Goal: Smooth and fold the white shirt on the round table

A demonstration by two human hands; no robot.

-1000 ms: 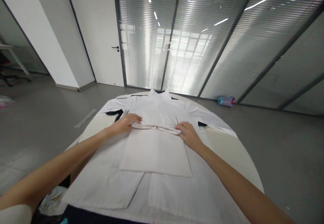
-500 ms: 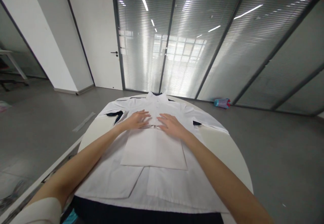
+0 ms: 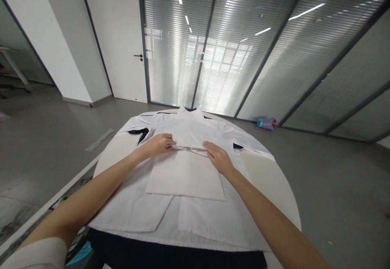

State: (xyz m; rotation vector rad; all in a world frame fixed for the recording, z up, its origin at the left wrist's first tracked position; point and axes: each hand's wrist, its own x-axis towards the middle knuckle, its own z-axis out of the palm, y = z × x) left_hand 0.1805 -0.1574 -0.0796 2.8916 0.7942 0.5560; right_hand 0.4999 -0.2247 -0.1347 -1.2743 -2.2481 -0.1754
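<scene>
A white long-sleeved shirt (image 3: 195, 129) lies spread on a round white table (image 3: 276, 183), collar at the far end. Across its middle rests a flat, off-white rectangular piece (image 3: 185, 175); whether this is a separate sheet or part of the garment I cannot tell. My left hand (image 3: 160, 144) has its fingers curled, pinching white fabric at the piece's far edge. On the opposite side of that edge, my right hand (image 3: 217, 155) holds the fabric with fingers drawn together. Between them the edge is slightly raised and puckered.
Dark navy cloth (image 3: 170, 252) shows below the shirt hem and under its arms. A blue and red basket (image 3: 266, 123) lies on the floor by the glass partition (image 3: 225, 58). Cables (image 3: 85, 181) run beside the table at left.
Both hands had spread fingers lying on the shirt. Now they have moved apart a little, and their fingers have closed on the fabric edge, which is lifted slightly.
</scene>
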